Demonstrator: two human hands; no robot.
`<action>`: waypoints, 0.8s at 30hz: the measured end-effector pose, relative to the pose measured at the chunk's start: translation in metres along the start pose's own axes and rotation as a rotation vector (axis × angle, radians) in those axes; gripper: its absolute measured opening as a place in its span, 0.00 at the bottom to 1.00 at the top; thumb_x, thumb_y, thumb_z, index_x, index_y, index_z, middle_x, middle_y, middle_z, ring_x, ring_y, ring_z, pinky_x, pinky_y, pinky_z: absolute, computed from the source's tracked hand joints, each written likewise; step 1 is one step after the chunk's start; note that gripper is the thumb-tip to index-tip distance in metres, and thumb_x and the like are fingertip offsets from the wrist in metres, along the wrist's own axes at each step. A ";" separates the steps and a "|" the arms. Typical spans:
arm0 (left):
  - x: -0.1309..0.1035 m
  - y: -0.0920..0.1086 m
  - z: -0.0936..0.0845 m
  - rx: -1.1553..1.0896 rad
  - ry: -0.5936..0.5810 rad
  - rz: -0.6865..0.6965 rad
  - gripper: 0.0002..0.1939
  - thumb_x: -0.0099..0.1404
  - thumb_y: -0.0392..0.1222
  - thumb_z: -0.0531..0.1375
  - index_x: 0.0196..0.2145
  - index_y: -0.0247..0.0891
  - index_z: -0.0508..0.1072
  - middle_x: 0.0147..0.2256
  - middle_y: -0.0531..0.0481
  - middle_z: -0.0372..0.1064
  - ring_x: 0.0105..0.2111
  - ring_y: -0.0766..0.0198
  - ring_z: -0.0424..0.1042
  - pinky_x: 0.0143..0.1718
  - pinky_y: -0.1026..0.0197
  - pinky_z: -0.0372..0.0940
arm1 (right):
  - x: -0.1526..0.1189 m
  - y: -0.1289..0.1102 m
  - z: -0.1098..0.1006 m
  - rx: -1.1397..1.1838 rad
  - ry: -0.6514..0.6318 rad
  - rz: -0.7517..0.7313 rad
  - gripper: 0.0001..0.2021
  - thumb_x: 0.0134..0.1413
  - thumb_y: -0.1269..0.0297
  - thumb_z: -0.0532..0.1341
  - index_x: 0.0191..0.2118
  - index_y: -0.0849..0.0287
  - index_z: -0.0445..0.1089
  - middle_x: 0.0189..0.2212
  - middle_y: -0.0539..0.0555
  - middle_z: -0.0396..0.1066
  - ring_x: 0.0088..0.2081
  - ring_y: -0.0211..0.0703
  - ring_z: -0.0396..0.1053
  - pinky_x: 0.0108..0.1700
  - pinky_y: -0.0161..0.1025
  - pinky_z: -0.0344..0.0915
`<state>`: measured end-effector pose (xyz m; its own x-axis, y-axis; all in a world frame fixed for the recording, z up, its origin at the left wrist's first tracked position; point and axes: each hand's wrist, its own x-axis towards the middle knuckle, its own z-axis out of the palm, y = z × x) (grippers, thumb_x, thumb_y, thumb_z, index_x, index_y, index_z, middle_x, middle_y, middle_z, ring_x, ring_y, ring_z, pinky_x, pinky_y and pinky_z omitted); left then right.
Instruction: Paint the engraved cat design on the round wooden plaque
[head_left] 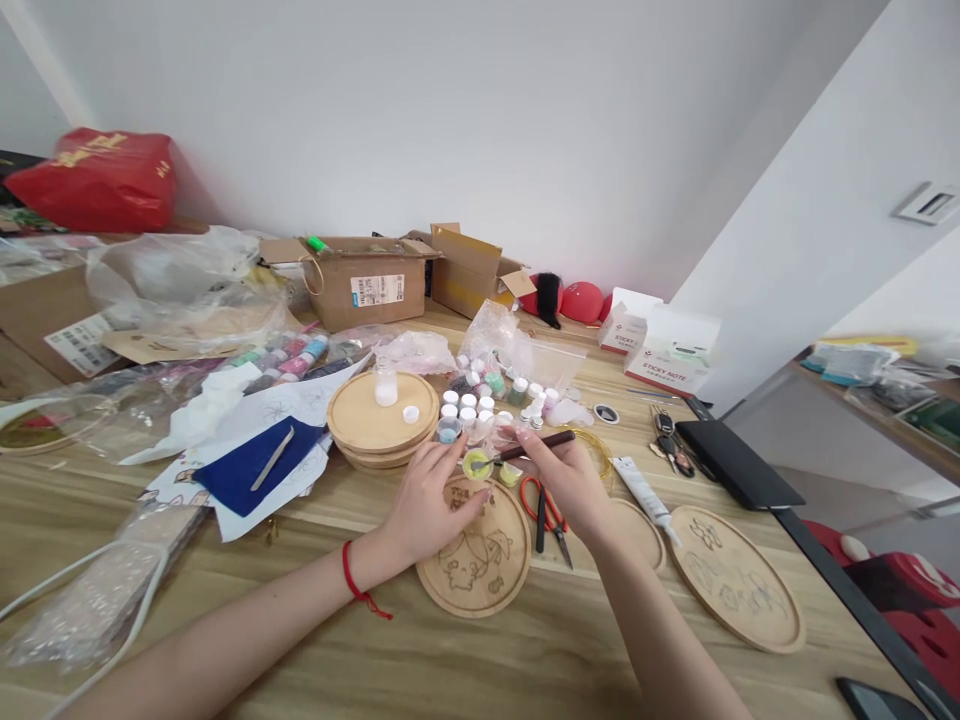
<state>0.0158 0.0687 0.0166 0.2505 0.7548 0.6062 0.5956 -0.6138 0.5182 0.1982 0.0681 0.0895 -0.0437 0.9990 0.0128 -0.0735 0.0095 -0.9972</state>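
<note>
My left hand (435,505) is closed around a small jar (474,462) of yellow-green material, above the edge of a round wooden plate (480,585) with a dark line drawing. My right hand (568,482) grips a small spatula with a dark handle (553,446); its thin metal end reaches into the jar. A yellow-green lid or second pot (510,474) sits just right of the jar. Orange-handled scissors (553,515) lie by my right hand, a black stick-like tool (540,522) beside them. Several white-capped jars (469,400) stand behind my hands.
Stacked wooden plates (352,410) hold a white bottle (386,387). Tweezers (271,458) rest on blue cloth (232,475) at left. A white tube (643,495) touches another drawn plate (739,580) at right. Cardboard boxes (367,290) line the back; a black notebook (739,465) lies right.
</note>
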 end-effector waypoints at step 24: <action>0.068 -0.087 -0.072 0.149 0.232 -0.523 0.25 0.59 0.49 0.64 0.52 0.37 0.70 0.46 0.41 0.75 0.48 0.49 0.74 0.53 0.48 0.66 | 0.000 -0.004 -0.008 -0.115 0.071 0.002 0.27 0.45 0.38 0.65 0.37 0.60 0.80 0.39 0.59 0.80 0.44 0.54 0.77 0.49 0.46 0.72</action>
<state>-0.0739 0.1569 0.0568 -0.2685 0.8679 0.4180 0.7004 -0.1220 0.7032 0.2065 0.0687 0.0929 0.0276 0.9996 0.0095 0.0410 0.0083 -0.9991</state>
